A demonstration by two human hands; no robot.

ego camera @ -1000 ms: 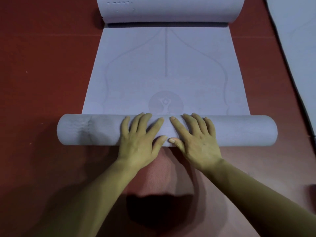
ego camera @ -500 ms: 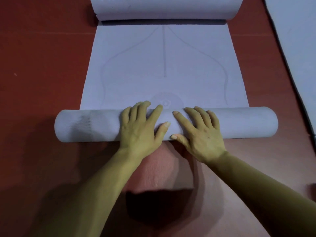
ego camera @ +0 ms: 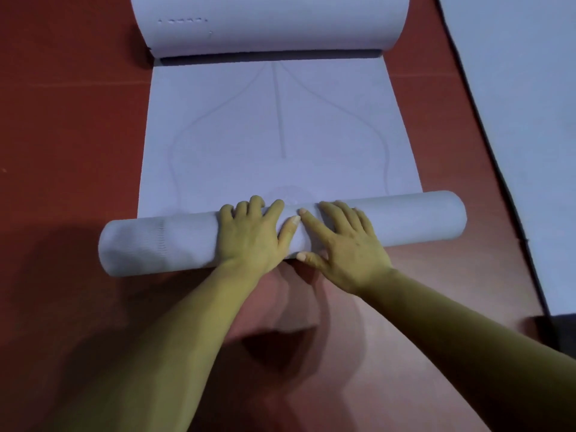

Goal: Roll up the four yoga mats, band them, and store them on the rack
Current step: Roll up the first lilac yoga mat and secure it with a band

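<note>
A pale lavender yoga mat (ego camera: 280, 135) lies on the red floor (ego camera: 62, 120), its near end wound into a roll (ego camera: 156, 244) running left to right. The left hand (ego camera: 249, 235) and right hand (ego camera: 346, 244) press side by side on the roll's middle, fingers straight and spread. A second mat (ego camera: 514, 120) lies flat at right.

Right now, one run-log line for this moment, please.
stage: mat part-rolled | left hand: pressing roll | right hand: pressing roll | second mat: flat, at right
</note>
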